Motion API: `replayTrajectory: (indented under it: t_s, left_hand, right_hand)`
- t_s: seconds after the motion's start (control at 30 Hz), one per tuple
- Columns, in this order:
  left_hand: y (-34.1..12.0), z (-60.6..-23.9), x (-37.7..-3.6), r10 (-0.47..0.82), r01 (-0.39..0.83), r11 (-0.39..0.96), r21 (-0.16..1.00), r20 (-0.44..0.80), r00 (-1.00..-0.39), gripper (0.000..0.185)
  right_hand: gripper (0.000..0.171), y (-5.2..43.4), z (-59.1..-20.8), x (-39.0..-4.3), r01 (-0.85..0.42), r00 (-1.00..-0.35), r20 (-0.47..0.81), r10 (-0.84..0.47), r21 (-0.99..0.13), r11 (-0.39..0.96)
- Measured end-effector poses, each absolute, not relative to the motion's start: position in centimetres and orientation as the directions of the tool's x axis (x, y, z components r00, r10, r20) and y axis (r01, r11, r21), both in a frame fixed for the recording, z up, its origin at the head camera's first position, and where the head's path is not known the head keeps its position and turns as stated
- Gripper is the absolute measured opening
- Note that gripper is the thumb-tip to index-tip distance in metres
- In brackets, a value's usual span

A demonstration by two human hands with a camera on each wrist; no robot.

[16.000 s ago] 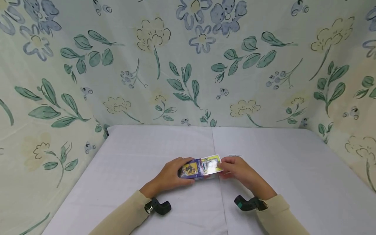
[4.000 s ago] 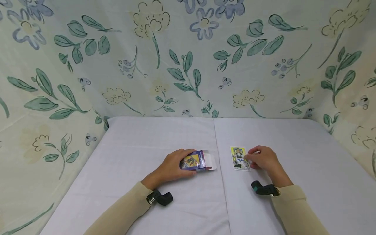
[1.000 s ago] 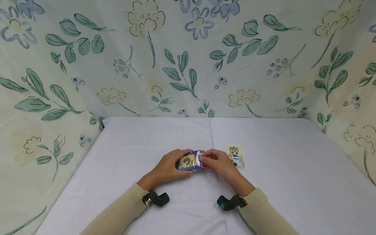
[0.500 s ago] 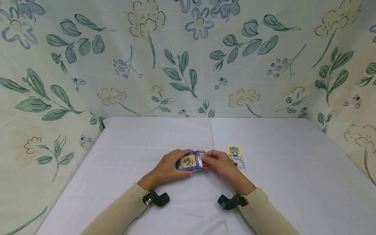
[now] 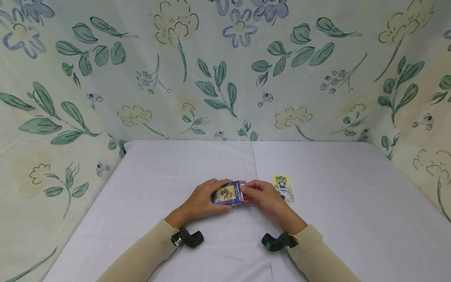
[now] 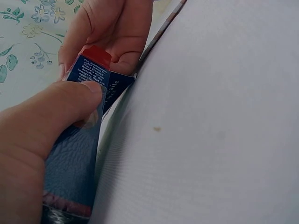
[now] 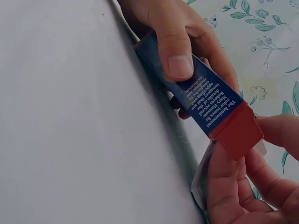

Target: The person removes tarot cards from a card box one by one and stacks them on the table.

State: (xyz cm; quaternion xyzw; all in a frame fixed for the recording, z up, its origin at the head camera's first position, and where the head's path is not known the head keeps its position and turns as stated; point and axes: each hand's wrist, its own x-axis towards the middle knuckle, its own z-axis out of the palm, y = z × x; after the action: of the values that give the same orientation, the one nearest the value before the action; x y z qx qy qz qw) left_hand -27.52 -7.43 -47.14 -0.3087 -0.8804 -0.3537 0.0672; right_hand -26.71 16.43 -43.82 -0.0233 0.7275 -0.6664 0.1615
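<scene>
Left fingers [image 5: 220, 183] grip the box [image 5: 224, 193] (light, crushable, I'd guess; best by its sides); right fingers [image 5: 251, 192] at its flap [image 7: 237, 134], grasp unclear.

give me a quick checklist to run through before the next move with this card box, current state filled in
1. Left hand grips the box: ok.
2. Box end open: ok, the red flap sticks out.
3. Right hand at the open end: ok.
4. Right fingers pinching a card inside: cannot tell, the contact is hidden.
5. Loose card flat on the table, apart from the box: ok, though the right hand partly covers it.
</scene>
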Motion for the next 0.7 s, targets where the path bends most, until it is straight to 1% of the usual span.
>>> replayTrajectory:
  t_s: [0.2,0.4,0.7]
  left_hand:
    - [-7.46,-47.05,-27.49,0.497,0.581,0.57,0.581,0.319,-0.807,0.076]
    - [-7.42,-46.88,-27.44,0.499,0.577,0.575,0.58,0.31,-0.809,0.075]
    - [-7.45,-46.87,-27.38,0.5,0.576,0.579,0.577,0.306,-0.81,0.077]
  right_hand:
    - [0.032,16.45,-43.94,-26.68,0.174,-0.947,-0.2,-0.253,-0.978,0.118]
    - [0.03,16.54,-44.06,-26.79,0.188,-0.944,-0.21,-0.253,-0.976,0.107]
    - [0.03,16.56,-44.04,-26.8,0.172,-0.94,-0.191,-0.283,-0.981,0.089]
